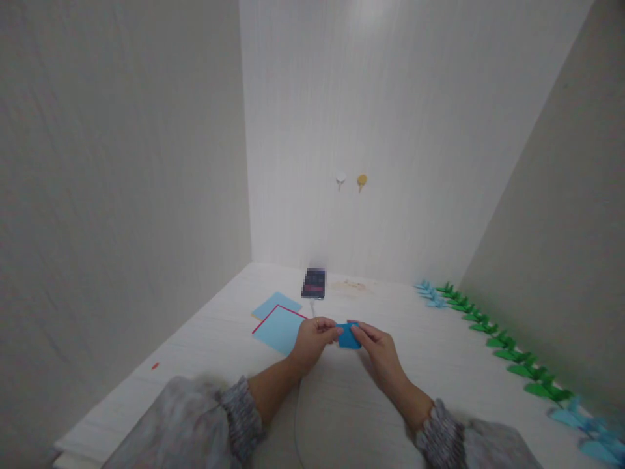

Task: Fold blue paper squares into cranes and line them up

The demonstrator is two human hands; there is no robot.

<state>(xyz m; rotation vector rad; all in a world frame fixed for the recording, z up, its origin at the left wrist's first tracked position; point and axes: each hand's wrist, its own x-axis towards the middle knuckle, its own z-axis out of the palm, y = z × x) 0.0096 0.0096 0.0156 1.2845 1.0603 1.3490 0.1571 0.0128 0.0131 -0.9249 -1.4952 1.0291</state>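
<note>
A small folded piece of blue paper [348, 337] is held up between my two hands, above the white table. My left hand [315, 340] pinches its left edge between thumb and fingers. On the other side, my right hand [378, 348] grips the upper right part, with the thumb lying on the front face. The fingers behind the paper are mostly hidden. Just left of my left hand lies a stack of light blue paper sheets [279, 329] with a red edge, partly covered by that hand. Another light blue sheet [277, 304] lies behind it.
A phone [314, 284] with a white cable [297, 417] lies near the back wall. Along the right side stand rows of green folded paper figures [498, 340] and light blue ones [569, 413]. A red scrap [155, 366] lies at left. Two hooks [361, 180] are on the wall.
</note>
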